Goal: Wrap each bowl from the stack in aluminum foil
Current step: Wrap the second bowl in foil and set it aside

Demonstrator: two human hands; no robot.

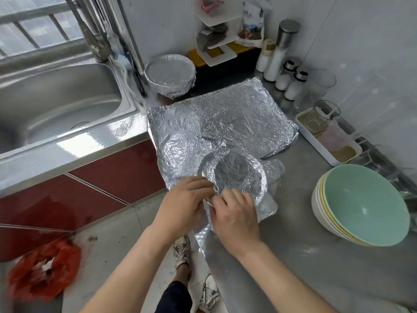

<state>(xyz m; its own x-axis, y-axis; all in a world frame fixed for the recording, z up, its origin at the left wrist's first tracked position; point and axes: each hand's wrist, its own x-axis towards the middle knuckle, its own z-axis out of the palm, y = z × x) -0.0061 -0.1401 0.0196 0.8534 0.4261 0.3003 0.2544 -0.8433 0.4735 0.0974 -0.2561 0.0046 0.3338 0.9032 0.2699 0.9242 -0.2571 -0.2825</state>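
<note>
The half-wrapped bowl (pixel 237 175) sits at the near edge of the desk (pixel 304 267), just beyond both hands. The left hand (pixel 185 199) and right hand (pixel 234 213) pinch its foil (pixel 269 205) at the near rim (both grips closed on it). The loose flap lies to the right, nearer the right hand.

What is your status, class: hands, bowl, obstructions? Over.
Fingers of left hand and right hand pinch foil at bowl near rim. Bowl partly wrapped. One wrapped bowl at back, stack to the right. Nothing blocking.
</note>
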